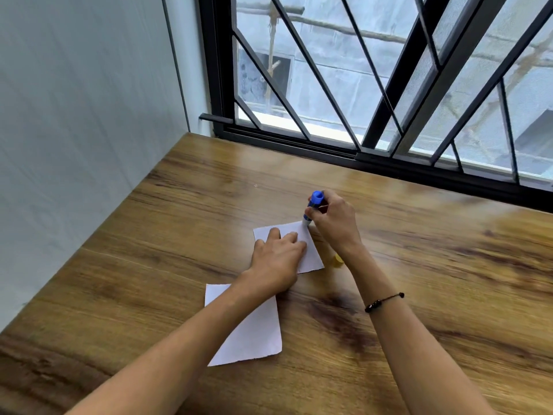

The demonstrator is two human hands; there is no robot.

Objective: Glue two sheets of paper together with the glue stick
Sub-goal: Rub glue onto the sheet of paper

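Observation:
Two white paper sheets lie on the wooden table (179,229). The far sheet (312,253) is held flat by my left hand (276,259), whose straight fingers press on it. My right hand (332,218) grips a blue glue stick (314,203), tilted, with its white tip touching the far right corner of that sheet. The near sheet (254,333) lies closer to me, partly under my left forearm. A small yellow object (338,260), perhaps the glue cap, shows just right of the far sheet, mostly hidden by my right wrist.
A window with black bars (374,85) runs along the table's far edge. A pale wall (89,115) borders the left side. A dark bracelet (384,302) sits on my right forearm.

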